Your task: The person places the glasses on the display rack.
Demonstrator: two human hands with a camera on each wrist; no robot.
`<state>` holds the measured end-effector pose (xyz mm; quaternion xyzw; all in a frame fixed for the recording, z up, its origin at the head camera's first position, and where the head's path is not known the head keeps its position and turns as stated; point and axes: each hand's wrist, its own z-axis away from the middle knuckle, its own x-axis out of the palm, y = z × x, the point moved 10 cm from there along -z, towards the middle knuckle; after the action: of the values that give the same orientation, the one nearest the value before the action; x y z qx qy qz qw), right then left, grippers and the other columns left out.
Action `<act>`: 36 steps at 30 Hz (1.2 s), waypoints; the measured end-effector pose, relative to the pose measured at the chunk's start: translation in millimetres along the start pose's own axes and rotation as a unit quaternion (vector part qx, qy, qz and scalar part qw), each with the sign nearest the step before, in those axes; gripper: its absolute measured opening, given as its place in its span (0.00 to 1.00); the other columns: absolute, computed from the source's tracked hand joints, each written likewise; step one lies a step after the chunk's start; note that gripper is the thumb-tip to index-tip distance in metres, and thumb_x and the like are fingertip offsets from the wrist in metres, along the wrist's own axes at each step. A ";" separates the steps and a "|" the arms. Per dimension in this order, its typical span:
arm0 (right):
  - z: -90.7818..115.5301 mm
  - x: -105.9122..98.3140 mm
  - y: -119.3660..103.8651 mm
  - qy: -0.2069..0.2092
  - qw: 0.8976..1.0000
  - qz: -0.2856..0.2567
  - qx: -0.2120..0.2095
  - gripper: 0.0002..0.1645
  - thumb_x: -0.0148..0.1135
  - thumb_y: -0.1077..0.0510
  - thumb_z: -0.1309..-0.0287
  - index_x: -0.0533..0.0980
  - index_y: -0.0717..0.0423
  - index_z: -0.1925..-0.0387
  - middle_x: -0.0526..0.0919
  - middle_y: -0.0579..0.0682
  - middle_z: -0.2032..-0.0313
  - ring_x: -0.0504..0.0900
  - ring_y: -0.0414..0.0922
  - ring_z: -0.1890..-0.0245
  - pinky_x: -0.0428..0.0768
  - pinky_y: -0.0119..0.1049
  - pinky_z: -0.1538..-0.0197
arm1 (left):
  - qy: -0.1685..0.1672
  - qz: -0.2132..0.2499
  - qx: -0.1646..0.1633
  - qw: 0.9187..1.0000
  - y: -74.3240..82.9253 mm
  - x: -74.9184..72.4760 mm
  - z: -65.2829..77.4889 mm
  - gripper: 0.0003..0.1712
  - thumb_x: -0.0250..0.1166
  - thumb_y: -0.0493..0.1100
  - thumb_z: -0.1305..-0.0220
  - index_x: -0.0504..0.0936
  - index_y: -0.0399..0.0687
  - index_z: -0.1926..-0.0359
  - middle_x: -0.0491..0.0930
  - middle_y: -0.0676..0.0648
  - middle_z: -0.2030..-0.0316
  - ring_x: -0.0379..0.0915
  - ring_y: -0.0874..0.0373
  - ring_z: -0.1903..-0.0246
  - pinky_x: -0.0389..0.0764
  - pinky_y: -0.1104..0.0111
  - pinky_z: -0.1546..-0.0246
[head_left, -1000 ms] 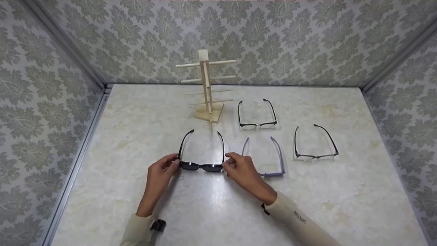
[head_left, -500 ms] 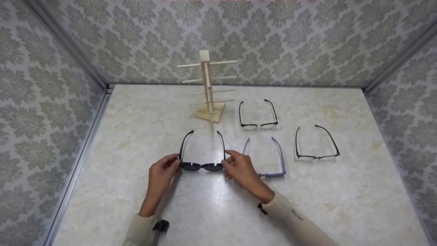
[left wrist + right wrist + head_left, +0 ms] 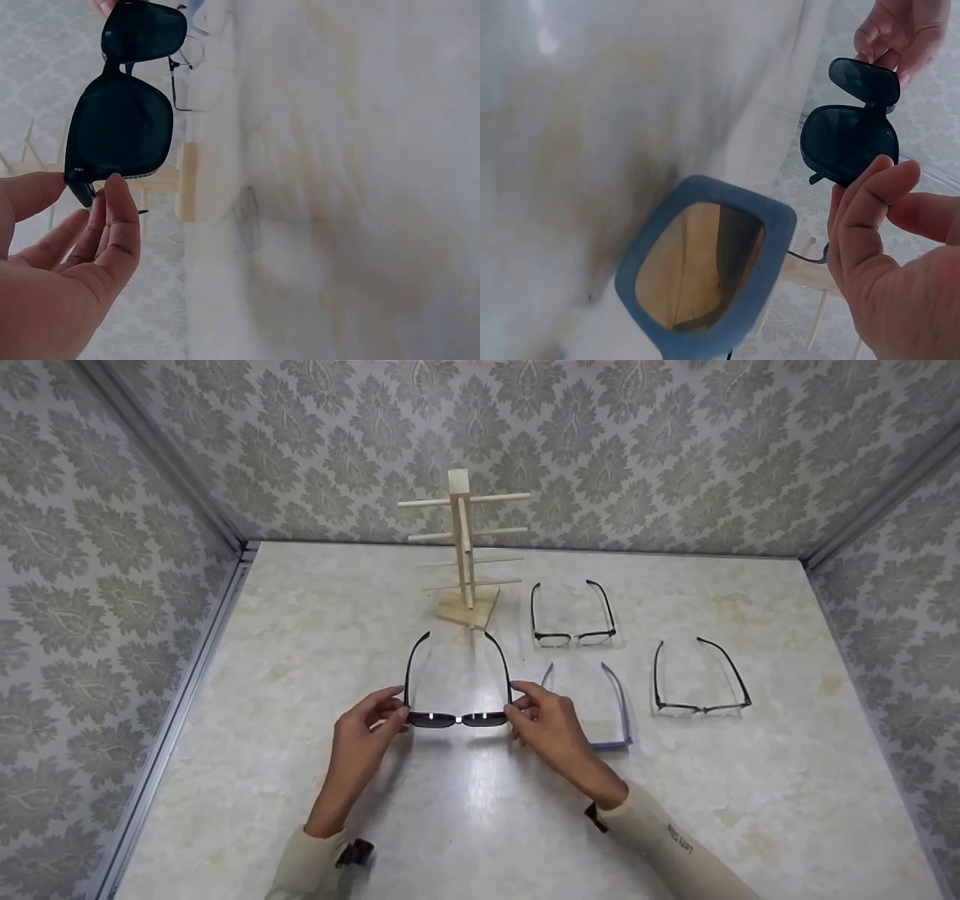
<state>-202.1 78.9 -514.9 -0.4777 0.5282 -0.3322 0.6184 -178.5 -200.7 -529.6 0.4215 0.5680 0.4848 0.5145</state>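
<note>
Black sunglasses point(image 3: 433, 720) with dark lenses are held level between both hands, lifted over the table, their temples unfolded and pointing away from me. My left hand point(image 3: 365, 735) pinches the left hinge corner between thumb and fingers. At the opposite corner, my right hand point(image 3: 551, 731) pinches the frame the same way. Both dark lenses point(image 3: 124, 124) face the left wrist view, with the left fingertips at the lower corner. Purple-blue glasses point(image 3: 626, 720) lie just beyond the right hand, which partly covers them; their thick blue rim point(image 3: 705, 187) looms large in the right wrist view.
A wooden display stand point(image 3: 462, 540) with several crossbars stands behind the sunglasses. Black half-rim glasses point(image 3: 574, 638) lie to its right. Another dark-framed pair point(image 3: 703, 708) lies farther right. Patterned walls point(image 3: 570, 442) enclose the marbled table point(image 3: 300, 607) at the back and sides.
Both hands have raised the sunglasses off the table and slightly forward, keeping their grip at the two corners. The whole head view has shifted a little. The other glasses stay where they lay.
</note>
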 end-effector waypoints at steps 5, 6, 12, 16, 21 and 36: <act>-1.1 -11.5 -7.5 0.010 1.000 0.004 -0.001 0.27 0.68 0.66 0.26 0.77 0.71 0.30 0.91 0.59 0.61 0.89 0.61 0.72 0.82 0.30 0.76 | -0.011 0.007 0.012 1.000 10.6 4.8 -2.1 0.21 0.71 0.29 0.26 0.85 0.34 0.35 0.87 0.35 0.53 0.87 0.45 0.54 0.92 0.65 0.56; -1.7 -13.9 -9.3 0.011 1.000 0.003 -0.003 0.27 0.68 0.66 0.26 0.78 0.70 0.30 0.91 0.59 0.61 0.89 0.63 0.72 0.82 0.30 0.76 | -0.012 0.009 0.015 1.000 13.0 5.8 -2.8 0.21 0.71 0.29 0.26 0.85 0.34 0.35 0.87 0.35 0.53 0.87 0.45 0.54 0.92 0.64 0.56; -9.4 -28.5 -17.4 0.021 1.000 -0.011 -0.014 0.27 0.68 0.67 0.26 0.78 0.70 0.30 0.90 0.61 0.60 0.89 0.62 0.70 0.85 0.34 0.74 | -0.015 0.015 0.032 0.999 25.2 13.2 -10.0 0.22 0.71 0.30 0.26 0.85 0.35 0.34 0.87 0.37 0.53 0.87 0.43 0.53 0.92 0.64 0.55; -15.7 -36.2 -21.2 0.025 1.000 -0.006 -0.016 0.27 0.68 0.66 0.26 0.78 0.69 0.30 0.90 0.59 0.60 0.90 0.53 0.69 0.88 0.37 0.69 | -0.017 0.023 0.043 0.999 31.7 18.2 -15.3 0.22 0.71 0.29 0.26 0.84 0.32 0.33 0.87 0.35 0.53 0.87 0.42 0.52 0.92 0.65 0.55; -23.8 -44.2 -26.3 0.030 0.999 0.031 -0.026 0.25 0.68 0.65 0.25 0.80 0.68 0.31 0.92 0.55 0.59 0.92 0.51 0.62 0.88 0.34 0.62 | -0.009 0.025 0.034 0.999 35.4 21.4 -21.4 0.22 0.71 0.30 0.26 0.84 0.33 0.33 0.86 0.35 0.53 0.87 0.44 0.54 0.92 0.66 0.55; -52.4 -54.8 -26.8 0.031 0.999 0.034 -0.017 0.25 0.68 0.64 0.27 0.81 0.68 0.32 0.92 0.59 0.57 0.90 0.59 0.60 0.85 0.29 0.64 | 0.017 0.014 0.025 0.999 40.2 26.9 -45.4 0.21 0.70 0.29 0.26 0.84 0.31 0.34 0.87 0.36 0.54 0.88 0.49 0.58 0.92 0.67 0.57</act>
<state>-262.6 107.8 -470.4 -0.4592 0.5689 -0.3168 0.6043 -227.5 -172.7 -494.7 0.4339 0.5827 0.4841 0.4876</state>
